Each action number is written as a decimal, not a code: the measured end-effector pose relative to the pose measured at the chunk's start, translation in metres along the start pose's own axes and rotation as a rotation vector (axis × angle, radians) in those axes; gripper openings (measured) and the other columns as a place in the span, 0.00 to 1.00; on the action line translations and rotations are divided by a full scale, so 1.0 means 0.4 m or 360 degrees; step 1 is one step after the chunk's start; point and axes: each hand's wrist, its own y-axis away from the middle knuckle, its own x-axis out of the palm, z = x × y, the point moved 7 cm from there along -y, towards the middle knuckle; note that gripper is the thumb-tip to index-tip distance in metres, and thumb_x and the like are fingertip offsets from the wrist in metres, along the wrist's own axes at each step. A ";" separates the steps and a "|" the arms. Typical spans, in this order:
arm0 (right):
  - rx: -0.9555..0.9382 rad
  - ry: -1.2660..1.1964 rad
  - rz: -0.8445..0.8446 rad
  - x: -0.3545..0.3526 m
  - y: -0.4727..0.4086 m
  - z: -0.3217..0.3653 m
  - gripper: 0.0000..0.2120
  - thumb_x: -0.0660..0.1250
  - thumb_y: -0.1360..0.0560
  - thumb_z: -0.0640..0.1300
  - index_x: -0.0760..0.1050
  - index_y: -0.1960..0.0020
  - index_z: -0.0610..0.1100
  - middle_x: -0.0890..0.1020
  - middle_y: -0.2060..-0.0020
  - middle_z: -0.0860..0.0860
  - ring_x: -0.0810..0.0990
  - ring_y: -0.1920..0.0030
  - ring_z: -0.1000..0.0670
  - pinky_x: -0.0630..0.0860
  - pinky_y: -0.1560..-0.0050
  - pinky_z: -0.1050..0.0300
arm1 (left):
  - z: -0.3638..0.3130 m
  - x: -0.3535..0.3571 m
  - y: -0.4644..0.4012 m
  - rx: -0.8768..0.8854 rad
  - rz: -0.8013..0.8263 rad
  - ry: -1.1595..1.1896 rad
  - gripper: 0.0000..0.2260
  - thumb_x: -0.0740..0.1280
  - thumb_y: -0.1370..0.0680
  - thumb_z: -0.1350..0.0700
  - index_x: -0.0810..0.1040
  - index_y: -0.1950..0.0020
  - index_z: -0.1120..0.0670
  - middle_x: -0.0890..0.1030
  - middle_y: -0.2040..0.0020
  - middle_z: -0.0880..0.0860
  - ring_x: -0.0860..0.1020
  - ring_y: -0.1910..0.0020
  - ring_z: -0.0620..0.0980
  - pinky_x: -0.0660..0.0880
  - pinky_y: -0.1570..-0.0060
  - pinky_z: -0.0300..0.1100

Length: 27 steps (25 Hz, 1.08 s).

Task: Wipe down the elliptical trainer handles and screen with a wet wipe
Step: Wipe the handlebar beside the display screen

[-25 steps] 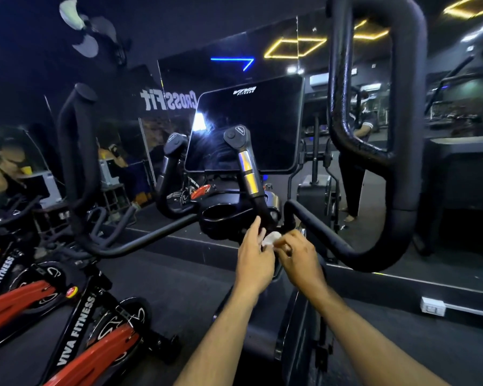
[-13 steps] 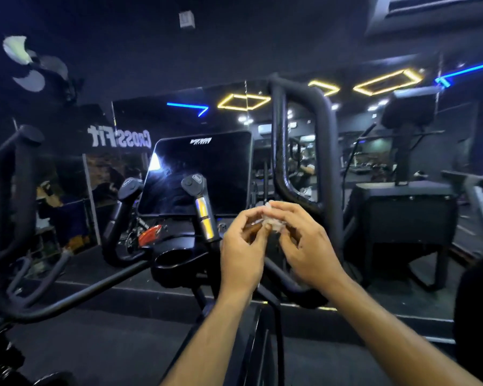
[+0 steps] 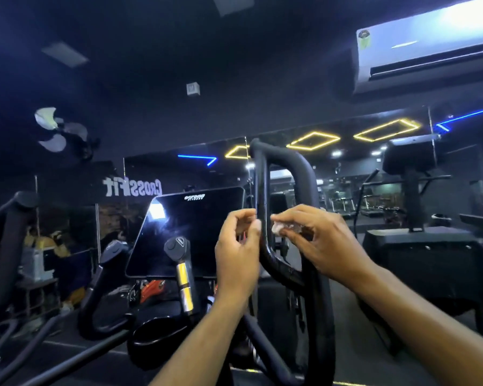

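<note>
- The job is at its start: the wet wipe [image 3: 280, 227] is being got ready, and no wiping can be seen yet.
- The right hand [image 3: 317, 242] pinches the small white wipe between its thumb and fingertips. The wipe looks bunched up, not spread flat.
- The left hand [image 3: 239, 247] is at 9 o'clock from the right hand, with its fingers curled in. It may be holding a corner of the wipe or its wrapper, but it is too blurry to tell.
- The tall black loop handle [image 3: 286, 162] stands between the two hands, and its inner bar runs down right beside the wipe. I cannot tell if the wipe touches the bar.
- The dark screen [image 3: 187, 232] is at 9 o'clock from the hands. The short grip with shiny bands [image 3: 184, 282] is at about 7 o'clock from them. Another black handle [image 3: 3, 246] is far off at 9 o'clock.
- Next, I think the wipe should be opened out and pressed around the loop handle bar, then slid along it.
- After that the other handle, the short grips and the screen still need a wipe.
</note>
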 end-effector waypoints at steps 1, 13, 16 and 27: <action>0.0007 0.0026 -0.0026 -0.019 -0.022 -0.024 0.15 0.74 0.23 0.39 0.81 0.37 0.47 0.84 0.46 0.56 0.81 0.44 0.61 0.79 0.42 0.61 | 0.034 0.008 -0.027 -0.0156 -0.0040 -0.0015 0.05 0.66 0.16 0.53 0.80 0.42 0.45 0.84 0.47 0.45 0.82 0.49 0.40 0.77 0.47 0.40; -0.0334 0.0437 0.0035 -0.048 -0.389 -0.172 0.09 0.71 0.24 0.37 0.82 0.44 0.43 0.82 0.48 0.48 0.81 0.51 0.49 0.76 0.48 0.58 | 0.093 0.185 -0.318 -0.0645 0.0338 0.0265 0.14 0.72 0.21 0.52 0.76 0.40 0.57 0.81 0.51 0.59 0.84 0.60 0.55 0.79 0.65 0.47; -0.0178 0.0480 0.0062 -0.056 -0.520 -0.258 0.07 0.71 0.24 0.38 0.85 0.48 0.44 0.85 0.52 0.49 0.82 0.51 0.48 0.67 0.51 0.67 | 0.064 0.221 -0.373 -0.0606 0.0397 0.0026 0.08 0.71 0.22 0.64 0.74 0.49 0.56 0.79 0.61 0.59 0.77 0.72 0.51 0.74 0.73 0.43; -0.0046 0.0361 0.0020 -0.076 -0.455 -0.302 0.03 0.76 0.25 0.43 0.87 0.51 0.48 0.87 0.57 0.57 0.83 0.55 0.61 0.71 0.52 0.73 | 0.113 0.223 -0.407 -0.0369 0.0343 -0.0149 0.09 0.70 0.23 0.61 0.71 0.48 0.52 0.79 0.64 0.56 0.76 0.74 0.50 0.76 0.73 0.44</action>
